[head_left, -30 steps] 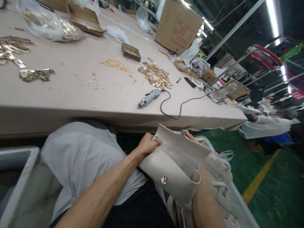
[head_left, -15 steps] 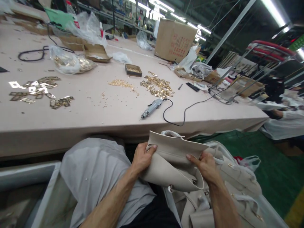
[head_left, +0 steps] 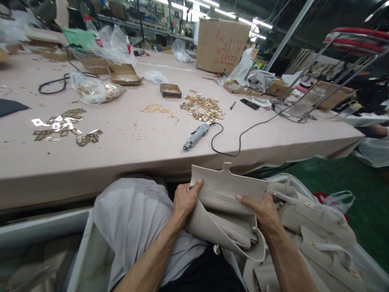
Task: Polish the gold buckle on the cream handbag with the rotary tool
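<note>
A beige handbag (head_left: 209, 221) rests over my lap, its flap raised and its mouth gaping so that the lining shows. My left hand (head_left: 186, 199) grips the bag's left edge, thumb on the inner side of the flap. On the opposite side, my right hand (head_left: 263, 211) holds the right edge, thumb pressed along the flap's base. A small metal clasp (head_left: 216, 248) sits on the front panel. The fingers behind the leather are hidden. Beyond the bag, a grey electric screwdriver (head_left: 196, 137) lies on the table with its cord trailing right.
Gold metal plates (head_left: 203, 107), small gold screws (head_left: 156, 108) and a little open box (head_left: 170, 90) are on the table (head_left: 146, 156). More plates (head_left: 60, 123) lie at left. A bin of beige bags (head_left: 322, 227) stands at my right, another bin (head_left: 82, 243) at my left.
The bag's mouth has opened wider and its flap has tipped back, showing more lining and a tab at the top edge. Both hands keep their hold. The view has shifted slightly.
</note>
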Demonstrator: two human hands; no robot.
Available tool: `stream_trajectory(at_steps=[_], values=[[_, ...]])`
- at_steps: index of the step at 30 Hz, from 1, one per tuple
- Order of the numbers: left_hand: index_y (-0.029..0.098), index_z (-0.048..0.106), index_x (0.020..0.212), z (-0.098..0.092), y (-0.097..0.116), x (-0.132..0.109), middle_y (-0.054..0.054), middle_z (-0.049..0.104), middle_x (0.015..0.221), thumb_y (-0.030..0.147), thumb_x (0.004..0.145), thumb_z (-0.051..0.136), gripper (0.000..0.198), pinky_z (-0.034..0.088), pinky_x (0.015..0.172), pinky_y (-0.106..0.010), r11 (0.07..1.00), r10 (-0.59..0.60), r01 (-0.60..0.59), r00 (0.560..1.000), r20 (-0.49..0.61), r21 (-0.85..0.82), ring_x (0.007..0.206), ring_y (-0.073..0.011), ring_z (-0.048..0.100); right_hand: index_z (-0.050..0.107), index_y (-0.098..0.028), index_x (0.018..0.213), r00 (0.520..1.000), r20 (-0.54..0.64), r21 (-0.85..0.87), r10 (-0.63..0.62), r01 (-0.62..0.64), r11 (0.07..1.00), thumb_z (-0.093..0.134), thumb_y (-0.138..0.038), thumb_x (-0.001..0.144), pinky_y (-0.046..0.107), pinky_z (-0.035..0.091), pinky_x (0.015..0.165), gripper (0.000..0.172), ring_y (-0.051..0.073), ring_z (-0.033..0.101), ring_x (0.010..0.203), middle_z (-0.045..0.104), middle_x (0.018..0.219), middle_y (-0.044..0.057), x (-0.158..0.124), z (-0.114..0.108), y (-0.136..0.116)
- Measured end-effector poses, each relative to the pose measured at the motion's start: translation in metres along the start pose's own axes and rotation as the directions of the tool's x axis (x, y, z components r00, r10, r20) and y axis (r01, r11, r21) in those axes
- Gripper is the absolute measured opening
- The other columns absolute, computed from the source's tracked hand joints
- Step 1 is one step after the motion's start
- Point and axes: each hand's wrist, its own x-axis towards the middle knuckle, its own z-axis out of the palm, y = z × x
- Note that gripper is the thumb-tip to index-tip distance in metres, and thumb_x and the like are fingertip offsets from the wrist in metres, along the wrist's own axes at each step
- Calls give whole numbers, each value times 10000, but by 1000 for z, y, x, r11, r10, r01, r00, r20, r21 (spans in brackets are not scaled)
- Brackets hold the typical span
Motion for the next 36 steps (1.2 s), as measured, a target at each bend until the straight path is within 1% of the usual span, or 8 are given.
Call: stream_trajectory(at_steps=[5, 9, 14, 18, 23, 27, 30, 36], values=[[159, 703, 645, 1, -2, 2, -38, 629, 607, 508, 782, 720, 375, 356, 546, -266, 999, -46, 46, 998, 45, -1, 648, -226, 599, 766, -123, 1005, 998, -16, 118, 58, -56, 991, 999, -461, 500, 407, 616, 777, 651, 333, 735, 873, 780, 1025, 150, -6, 4, -3], [150, 716, 679, 2, -4, 3, -35, 632, 619, 521, 806, 680, 394, 365, 542, -264, 997, -75, 76, 996, 51, -16, 642, -221, 599, 733, -144, 965, 999, -6, 59, 32, -32, 998, 1018, -432, 441, 400, 623, 746, 662, 329, 728, 843, 778, 947, 132, -3, -1, 3], [159, 686, 636, 4, -5, 4, -24, 591, 601, 551, 738, 725, 407, 343, 546, -273, 993, -104, 106, 993, 55, -46, 619, -209, 558, 710, -198, 1063, 999, 30, -18, 21, -21, 1000, 1035, -355, 396, 408, 630, 806, 758, 342, 719, 941, 769, 1053, 113, -3, -7, 8], [175, 638, 601, 5, -6, 7, -2, 528, 583, 446, 739, 668, 305, 290, 533, -279, 991, -129, 130, 991, 26, -38, 592, -180, 489, 734, -201, 1034, 984, 175, -113, 14, 6, 994, 1000, -414, 510, 361, 604, 743, 625, 305, 694, 893, 757, 995, 86, -9, -6, -3], [186, 600, 605, 7, -7, 8, 7, 494, 602, 514, 779, 604, 371, 278, 547, -286, 992, -114, 115, 993, 19, -54, 627, -176, 459, 725, -218, 970, 940, 335, -176, -67, 132, 976, 918, -462, 695, 261, 473, 583, 416, 186, 567, 686, 660, 776, 2, -11, -7, -8], [189, 587, 603, 8, -8, 10, 16, 461, 584, 548, 779, 604, 400, 279, 559, -291, 992, -111, 112, 994, 11, -62, 621, -172, 430, 728, -216, 992, 937, 329, -179, -115, 181, 967, 909, -466, 719, 264, 456, 597, 412, 188, 560, 715, 672, 838, 10, -8, -9, -2], [198, 550, 580, 9, -14, 13, 14, 450, 569, 458, 786, 555, 332, 290, 566, -293, 990, -120, 120, 993, -3, -80, 618, -171, 423, 727, -213, 960, 929, 338, -170, -148, 215, 962, 905, -463, 724, 263, 444, 603, 386, 188, 552, 727, 661, 836, 7, -8, -7, -1], [178, 646, 648, 15, -22, 13, -33, 635, 640, 342, 693, 616, 173, 407, 575, -287, 980, -142, 158, 982, 126, -122, 667, -224, 583, 712, -195, 834, 936, 291, -78, -198, 229, 970, 910, -433, 718, 262, 417, 615, 331, 173, 526, 700, 629, 759, -3, -1, -6, 1]])
